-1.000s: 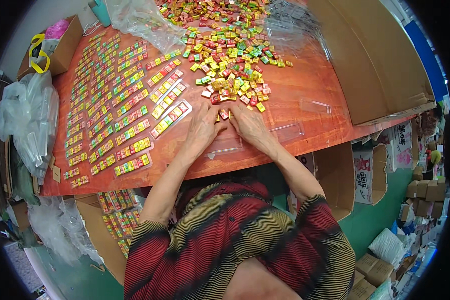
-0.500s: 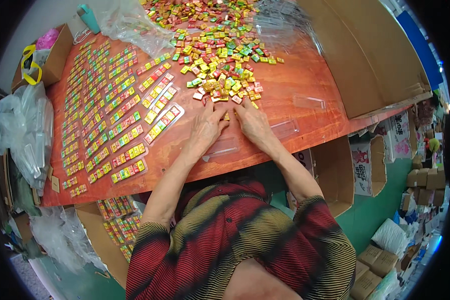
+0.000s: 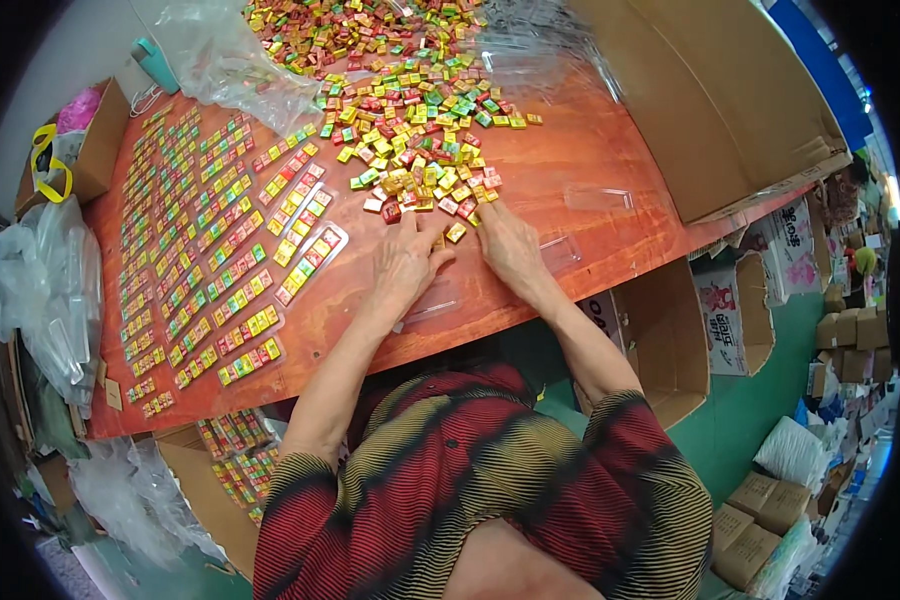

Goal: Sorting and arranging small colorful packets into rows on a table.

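A heap of small wrapped blocks (image 3: 410,130) in red, yellow and green covers the middle of the reddish wooden table (image 3: 540,150). At its near edge is my left hand (image 3: 402,265), palm down, fingers reaching toward the closest blocks and thumb held apart. My right hand (image 3: 510,255) bends its fingers against the heap's right front edge; its fingertips are partly hidden. Between the hands lies a loose yellow block (image 3: 456,232). An empty clear plastic tray (image 3: 435,303) rests in front of my left hand, partly covered by it. Filled trays (image 3: 311,265) lie in slanting rows at left.
More clear trays (image 3: 598,198) lie to the right. A large cardboard box (image 3: 720,100) stands at the table's right edge, and open boxes (image 3: 660,330) sit below it. Plastic bags (image 3: 45,290) hang at the left edge. A plastic sheet (image 3: 225,70) lies at the back.
The view has shifted a little, with the table sliding left and down in it. Both hands have moved slightly right along the heap's edge, and the loose yellow block between them shows more fully.
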The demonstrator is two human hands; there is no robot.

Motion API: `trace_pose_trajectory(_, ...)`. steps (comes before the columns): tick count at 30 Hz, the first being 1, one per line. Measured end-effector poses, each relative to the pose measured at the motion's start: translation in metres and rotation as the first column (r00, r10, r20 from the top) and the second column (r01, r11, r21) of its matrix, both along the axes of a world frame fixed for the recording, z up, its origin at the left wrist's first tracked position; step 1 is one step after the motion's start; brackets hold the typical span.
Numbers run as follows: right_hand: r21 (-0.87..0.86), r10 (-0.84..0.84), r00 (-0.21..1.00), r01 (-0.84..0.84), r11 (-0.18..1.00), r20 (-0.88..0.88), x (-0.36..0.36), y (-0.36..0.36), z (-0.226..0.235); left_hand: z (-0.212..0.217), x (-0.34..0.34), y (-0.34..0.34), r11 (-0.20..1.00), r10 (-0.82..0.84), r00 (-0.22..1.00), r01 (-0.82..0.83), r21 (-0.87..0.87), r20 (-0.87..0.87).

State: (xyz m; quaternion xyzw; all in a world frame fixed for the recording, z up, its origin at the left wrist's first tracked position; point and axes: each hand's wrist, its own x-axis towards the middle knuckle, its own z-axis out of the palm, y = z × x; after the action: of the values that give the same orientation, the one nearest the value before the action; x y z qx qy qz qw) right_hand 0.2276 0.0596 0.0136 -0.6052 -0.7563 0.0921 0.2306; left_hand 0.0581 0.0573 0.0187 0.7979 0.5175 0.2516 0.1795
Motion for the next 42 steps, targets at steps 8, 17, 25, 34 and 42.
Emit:
trace_pose_trajectory(8,0.066,0.066,0.995,-0.061,0.996,-0.077,-0.008,-0.004,-0.006,-0.005,0.004,0.000,0.998,0.016,0.994,-0.010,0.055,-0.107)
trace_pose_trajectory(17,0.086,0.031,0.997,-0.037,0.996,0.069,-0.011,-0.009,0.010,-0.008,-0.024,-0.001,0.988,0.051,0.993,-0.034,0.148,-0.109)
trace_pose_trajectory(25,0.232,0.118,0.973,-0.163,0.959,0.197,-0.035,-0.005,0.000,-0.005,-0.023,-0.003,0.969,0.023,0.994,0.003,0.246,-0.102)
trace_pose_trajectory(34,-0.066,0.119,0.991,-0.123,0.990,-0.062,0.004,0.005,0.023,0.000,-0.029,-0.004,0.990,-0.032,0.994,0.046,0.135,-0.100)
trace_pose_trajectory(42,0.007,0.250,0.968,-0.250,0.968,-0.004,0.016,0.020,0.011,0.000,-0.011,-0.004,0.998,-0.045,0.994,0.049,0.045,-0.100)
